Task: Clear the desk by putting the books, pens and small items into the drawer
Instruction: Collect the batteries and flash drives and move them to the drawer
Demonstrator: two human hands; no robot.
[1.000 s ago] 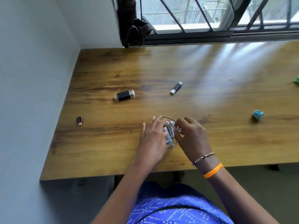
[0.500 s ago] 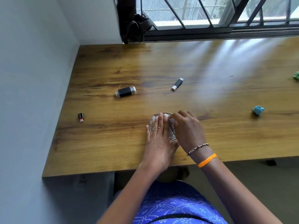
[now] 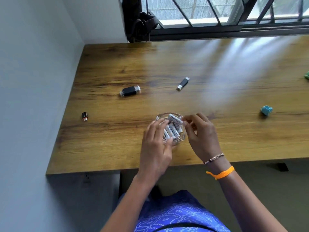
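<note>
A small clear glass dish (image 3: 183,136) stands near the front edge of the wooden desk (image 3: 217,81). Several white batteries (image 3: 172,131) lie in it. One battery (image 3: 174,119) rests across the top at the far rim. My right hand (image 3: 202,136) pinches that battery's right end with its fingertips. My left hand (image 3: 155,148) curls round the dish's left side, with the thumb at the near rim. Loose on the desk are a black USB drive (image 3: 130,90), a slim USB stick (image 3: 183,83) and a small black and red adapter (image 3: 84,116).
A crumpled blue paper ball (image 3: 266,110) lies to the right. A green scrap (image 3: 306,75) sits at the right edge. A grey wall (image 3: 33,81) borders the desk on the left. A barred window (image 3: 217,14) with a dark cloth (image 3: 142,25) is behind it.
My left hand lay flat over the dish and has slid to its left side, uncovering the batteries. My right hand's fingertips have come to the top battery's end.
</note>
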